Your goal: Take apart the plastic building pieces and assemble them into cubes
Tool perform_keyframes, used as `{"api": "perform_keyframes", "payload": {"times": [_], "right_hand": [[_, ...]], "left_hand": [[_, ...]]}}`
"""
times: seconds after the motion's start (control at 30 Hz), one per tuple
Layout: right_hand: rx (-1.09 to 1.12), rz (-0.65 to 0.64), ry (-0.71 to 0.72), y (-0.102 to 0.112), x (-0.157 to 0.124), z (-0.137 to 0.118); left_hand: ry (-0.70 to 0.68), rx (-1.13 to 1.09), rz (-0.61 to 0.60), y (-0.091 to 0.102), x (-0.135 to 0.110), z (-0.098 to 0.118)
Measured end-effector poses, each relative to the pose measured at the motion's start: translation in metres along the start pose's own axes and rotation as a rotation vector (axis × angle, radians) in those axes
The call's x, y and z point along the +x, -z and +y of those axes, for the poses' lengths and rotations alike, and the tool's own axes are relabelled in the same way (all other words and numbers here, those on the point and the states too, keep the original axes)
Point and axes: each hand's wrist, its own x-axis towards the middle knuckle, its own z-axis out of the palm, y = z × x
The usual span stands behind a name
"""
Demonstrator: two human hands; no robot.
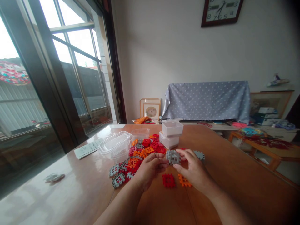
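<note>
Both hands meet over the wooden table and pinch a cluster of grey waffle-shaped plastic blocks. My left hand grips its left side, my right hand its right side. Just below the hands lie a red block and an orange block. One grey block rests beyond my right hand. A heap of red, orange and grey blocks spreads to the left of my left hand.
Two stacked white plastic boxes stand behind the heap. Clear lidded containers sit at its left, beside a paper sheet. A small grey object lies far left. A window runs along the left; a covered couch stands behind.
</note>
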Motion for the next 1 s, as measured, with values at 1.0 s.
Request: {"api": "perform_keyframes", "payload": {"times": [1.0], "right_hand": [[-0.019,0.520,-0.319,0.045,0.016,0.083]], "left_hand": [[-0.191,0.208,0.260,0.031,0.013,0.013]]}}
